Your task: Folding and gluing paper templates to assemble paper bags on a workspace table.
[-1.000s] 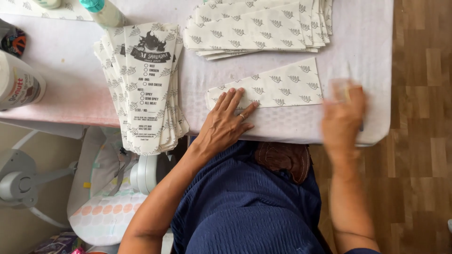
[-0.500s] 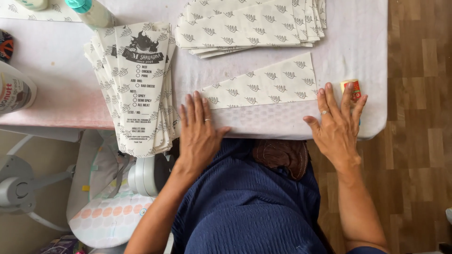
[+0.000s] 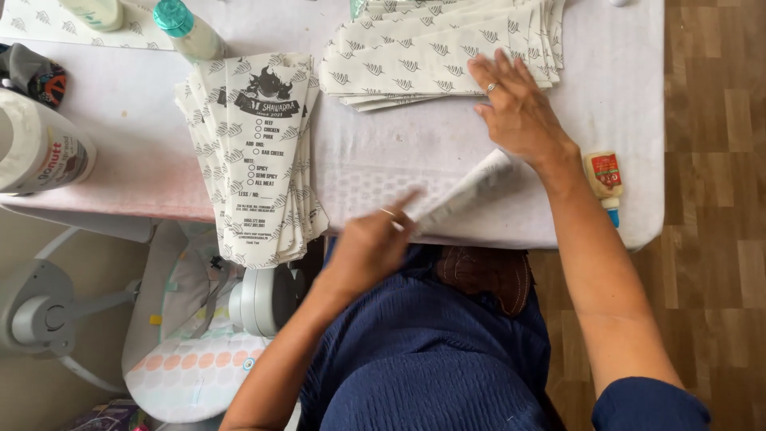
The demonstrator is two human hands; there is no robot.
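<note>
A paper bag (image 3: pixel 467 195) is held at 1 end by the left hand (image 3: pixel 371 247). The fingers are pinched narrow on it, and the hand is blurred. The bag is lifted at a slant, just above the white table (image 3: pixel 447 156), close to the near edge. It looks folded or rolled, but this cannot be told for sure.

The right hand (image 3: pixel 519 108) is laid flat and wide on the flat pile (image 3: pixel 423 56). Nothing is gripped by it. This pile lies at the far side of the table. The top sheet is touched by the fingertips.

A second pile, the printed pile (image 3: pixel 255 156), lies at the left of the table. Its near end hangs over the table edge. A small glue bottle (image 3: pixel 605 179) lies at the right of the table, just beside the right wrist. A bottle (image 3: pixel 187 28) with a teal cap stands at the far left of the table.

The step in hand seems to be this: 1 bag is being carried off while a new sheet is reached for. Next, the top sheet alone must be slid free, so the rest of the pile is not dragged.
</note>
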